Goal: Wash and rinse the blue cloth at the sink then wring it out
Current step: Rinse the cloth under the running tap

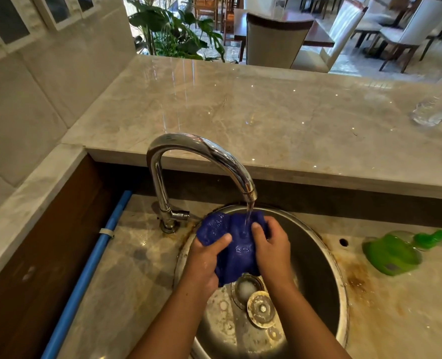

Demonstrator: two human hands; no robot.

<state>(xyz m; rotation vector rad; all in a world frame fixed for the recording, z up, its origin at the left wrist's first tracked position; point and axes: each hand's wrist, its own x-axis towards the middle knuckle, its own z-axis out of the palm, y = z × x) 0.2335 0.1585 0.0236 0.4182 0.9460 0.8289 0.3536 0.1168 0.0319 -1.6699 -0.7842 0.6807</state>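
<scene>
At the kitchen sink (342,286), I hold the blue cloth (236,247) bunched between both hands, directly under the stream of water (248,216) falling from the curved chrome faucet (196,149). My left hand (204,260) grips the cloth's left side, the thumb (223,239) pressed across the top of the fabric and the other fingers curled beneath it, out of view. My right hand (273,246) grips the right side in the same way, its thumb (256,227) lying just beside the spot where the water lands. The cloth sits between the two hands and above the basin, its far edge spilling beyond my fingertips toward the faucet's base and its lower fold hanging just over the open drain (245,287), where suds have gathered; the loose drain stopper (261,309) lies beside it. By my reading this is the rinse, with the wringing not yet begun. To do it well I would knead and turn the folds so the stream reaches every layer, holding the bundle low over the bowl so the splash stays off the counter (136,268), and judge it done only when the runoff looks free of foam. A green bottle (392,253) lies on its side on the counter to my right, well apart from the sink's rim.
</scene>
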